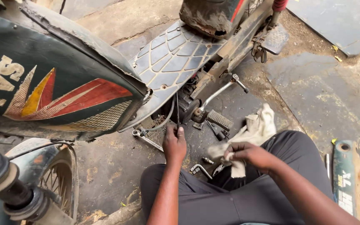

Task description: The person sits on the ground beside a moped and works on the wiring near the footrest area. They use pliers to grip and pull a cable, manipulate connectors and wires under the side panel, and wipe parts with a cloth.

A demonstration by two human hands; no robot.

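My left hand is pinched shut on a thin black cable that runs straight up at 12 o'clock toward the underside of the moped, fingertips closed tight on its lower end. My right hand is curled closed around a dirty whitish rag, which bunches in my grip and flops out toward 1 o'clock over my knee.

Just at 10 o'clock from my left hand there's a combination spanner lying on the oily concrete floor, touching the ground under the bike's edge. Down at 5 o'clock from that hand sit a small bent L-shaped key and a little socket bit, near each other between my legs.

Further up at 1 o'clock is the ribbed footboard, with the chrome kick-start lever and a rubber foot peg below it. The dark green side panel with red and yellow graphics fills the 10 o'clock side, spoked wheel underneath. A loose green panel lies way off at 3 o'clock.
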